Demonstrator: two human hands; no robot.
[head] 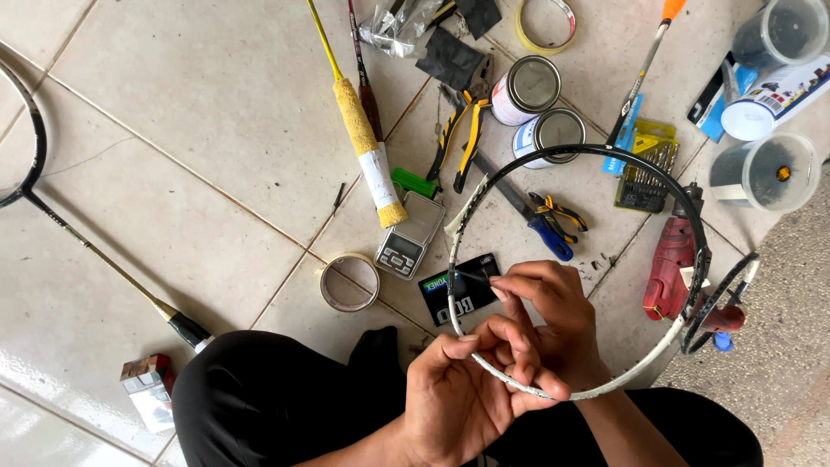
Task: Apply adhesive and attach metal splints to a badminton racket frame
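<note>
Your left hand (467,389) grips the white lower rim of the unstrung racket frame (683,216), whose hoop arcs up and away beyond both hands. Your right hand (545,307), just above the left, pinches a thin pointed tool (471,277) against the rim's inner side.

Bare hands (484,363), bare forearms, seemingly black trousers over folded legs
</note>
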